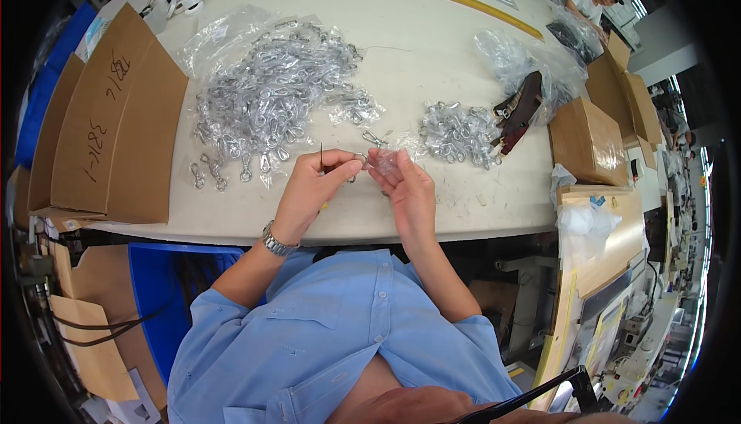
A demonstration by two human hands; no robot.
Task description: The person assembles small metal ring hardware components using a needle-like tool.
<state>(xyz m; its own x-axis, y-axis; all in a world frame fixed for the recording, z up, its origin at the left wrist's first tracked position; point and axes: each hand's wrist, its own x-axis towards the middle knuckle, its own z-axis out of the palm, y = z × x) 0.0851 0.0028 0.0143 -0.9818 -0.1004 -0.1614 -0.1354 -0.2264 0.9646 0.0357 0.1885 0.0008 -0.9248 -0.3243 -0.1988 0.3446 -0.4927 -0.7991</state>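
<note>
- A flat brown cardboard box (116,108), handwriting on its side, leans at the table's left edge.
- A closed brown carton (588,140) sits at the right edge.
- Crumpled clear plastic bags (519,65) lie near the far right corner.
- One small clear bag (384,162) is pinched in the right hand (409,192).

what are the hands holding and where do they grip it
Left hand pinches a small metal clasp between thumb and fingertips. Right hand holds a small clear plastic bag by its edge at the fingertips.

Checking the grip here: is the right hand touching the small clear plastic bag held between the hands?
Touching. The head view shows the right hand's fingertips closed on the small clear bag, no gap visible.
</note>
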